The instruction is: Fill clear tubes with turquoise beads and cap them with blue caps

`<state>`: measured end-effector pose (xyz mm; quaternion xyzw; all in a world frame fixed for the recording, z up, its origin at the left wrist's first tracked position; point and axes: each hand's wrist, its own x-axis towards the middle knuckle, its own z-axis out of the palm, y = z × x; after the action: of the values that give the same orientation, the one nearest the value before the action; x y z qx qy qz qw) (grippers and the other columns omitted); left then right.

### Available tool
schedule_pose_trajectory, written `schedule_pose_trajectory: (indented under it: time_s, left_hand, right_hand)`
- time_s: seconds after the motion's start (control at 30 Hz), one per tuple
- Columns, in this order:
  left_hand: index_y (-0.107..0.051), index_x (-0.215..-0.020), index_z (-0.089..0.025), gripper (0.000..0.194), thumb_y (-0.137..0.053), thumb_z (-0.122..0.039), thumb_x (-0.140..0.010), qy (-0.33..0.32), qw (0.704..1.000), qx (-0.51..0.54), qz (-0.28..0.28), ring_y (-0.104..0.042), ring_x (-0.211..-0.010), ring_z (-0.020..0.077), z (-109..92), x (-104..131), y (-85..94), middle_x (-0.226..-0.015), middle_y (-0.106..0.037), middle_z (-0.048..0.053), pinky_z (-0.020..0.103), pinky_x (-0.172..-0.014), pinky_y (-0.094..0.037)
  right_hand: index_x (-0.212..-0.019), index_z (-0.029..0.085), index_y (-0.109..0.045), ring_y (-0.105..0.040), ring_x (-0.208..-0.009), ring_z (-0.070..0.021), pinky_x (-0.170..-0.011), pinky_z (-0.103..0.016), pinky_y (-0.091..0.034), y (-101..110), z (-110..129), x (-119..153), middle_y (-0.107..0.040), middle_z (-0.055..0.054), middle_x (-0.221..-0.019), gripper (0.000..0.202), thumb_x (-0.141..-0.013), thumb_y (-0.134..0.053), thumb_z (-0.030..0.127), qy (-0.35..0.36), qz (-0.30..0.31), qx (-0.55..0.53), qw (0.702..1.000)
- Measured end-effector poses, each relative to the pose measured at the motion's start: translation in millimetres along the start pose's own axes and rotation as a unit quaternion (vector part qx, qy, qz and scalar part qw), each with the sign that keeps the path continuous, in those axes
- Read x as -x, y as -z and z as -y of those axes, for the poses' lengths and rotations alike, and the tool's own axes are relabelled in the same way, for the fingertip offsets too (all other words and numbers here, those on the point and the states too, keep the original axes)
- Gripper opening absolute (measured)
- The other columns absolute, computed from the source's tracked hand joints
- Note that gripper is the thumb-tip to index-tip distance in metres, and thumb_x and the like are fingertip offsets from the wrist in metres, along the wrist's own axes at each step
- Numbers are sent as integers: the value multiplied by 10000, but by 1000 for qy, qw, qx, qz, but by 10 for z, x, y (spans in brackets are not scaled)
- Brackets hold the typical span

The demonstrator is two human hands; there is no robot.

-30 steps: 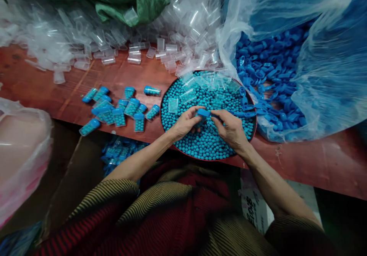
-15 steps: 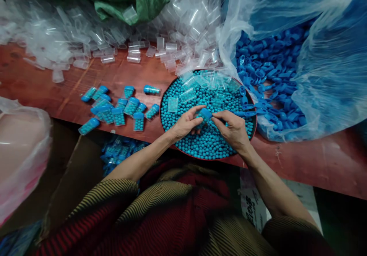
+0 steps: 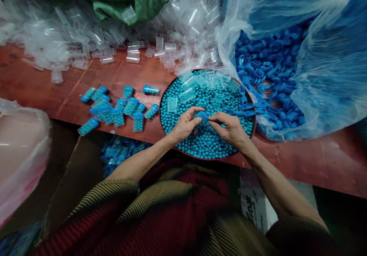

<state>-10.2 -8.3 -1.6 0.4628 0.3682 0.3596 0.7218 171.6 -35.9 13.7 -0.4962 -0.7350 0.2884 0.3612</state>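
My left hand [image 3: 185,126] is closed around a small clear bottle with a blue cap [image 3: 203,116], above a round tray of blue beads [image 3: 208,149]. The thumb and fingers of my right hand [image 3: 231,129] pinch the cap's right edge. Much of the bottle is hidden by my left fingers. Several empty clear bottles [image 3: 187,95] lie on the beads in the tray. A few loose blue caps [image 3: 248,106] rest at its right rim.
To the left, several filled, capped bottles [image 3: 132,106] lie on the reddish table [image 3: 137,68]. Clear empty bottles [image 3: 197,26] are heaped at the back beside green cloth [image 3: 132,0]. A plastic bag [image 3: 321,80] of blue caps [image 3: 269,65] spreads at right. More blue-capped bottles [image 3: 122,151] sit below the table edge.
My right hand has shifted slightly left with its fingers on the cap, and the bottle has turned a little in my left hand. The things on the table stay put.
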Motion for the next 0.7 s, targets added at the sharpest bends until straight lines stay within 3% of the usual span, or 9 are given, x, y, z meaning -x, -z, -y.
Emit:
schedule_pose_trajectory:
  time_s: [0.13, 0.23, 0.3, 0.4, 0.5, 0.6, 0.7]
  left_hand:
    - [-448, -1168, -212, 475, -619, -432, -783, 9, 999, 10, 37, -528, -419, 73, 5, -25, 55, -679, -581, -40, 170, -367, -331]
    - [-426, -1168, -215, 492, -621, -445, -779, 13, 997, -3, 82, -560, -441, 84, 17, -31, 64, -710, -605, -32, 166, -375, -352]
    - [-430, -1161, -209, 485, -617, -448, -783, 11, 995, -26, 98, -547, -432, 80, 18, -22, 41, -696, -583, -40, 166, -369, -349]
    - [-406, -1241, -211, 532, -603, -439, -802, 0, 995, -57, 87, -516, -429, 77, 4, -4, -19, -684, -541, -45, 182, -380, -366]
    - [-339, -1360, -245, 628, -600, -422, -818, -31, 996, -58, 62, -454, -437, 65, -15, 4, -93, -678, -512, -49, 197, -418, -383]
    - [-366, -1376, -252, 613, -591, -415, -830, -60, 996, -47, 44, -454, -501, 76, -38, 7, -158, -712, -532, -30, 214, -484, -405]
    - [-428, -1343, -221, 591, -619, -388, -809, -68, 996, -49, 32, -533, -658, 117, -84, 24, -194, -828, -590, 4, 241, -610, -458]
  right_hand:
    - [-1021, 205, -657, -652, -748, -165, -698, -332, -533, 88, 19, -40, -700, -31, -912, 315, -741, -682, 345, -145, 15, -191, 971]
    - [-1053, 180, -615, -615, -559, -124, -585, -304, -531, 110, 18, -93, -690, -6, -779, 443, -686, -727, 401, -241, -34, -295, 924]
    - [-1003, 169, -604, -583, -485, -114, -524, -283, -510, 80, 12, -121, -673, 9, -693, 454, -655, -746, 422, -256, -72, -305, 914]
    - [-923, 170, -618, -582, -481, -127, -520, -291, -503, 19, 32, -126, -667, -2, -671, 348, -720, -693, 443, -224, -115, -221, 942]
    - [-1024, 176, -636, -664, -700, -198, -691, -368, -541, -16, 115, -85, -700, -66, -844, 343, -832, -571, 453, -135, -105, -59, 984]
    - [-1268, 177, -520, -619, -1043, -289, -862, -445, -512, -40, 217, -19, -634, -141, -1155, 551, -825, -570, 499, -53, -34, 76, 995]
    - [-1450, 160, -254, -563, -1132, -347, -840, -472, -523, -80, 277, 41, -512, -197, -1295, 890, -746, -659, 524, -24, 26, 163, 986]
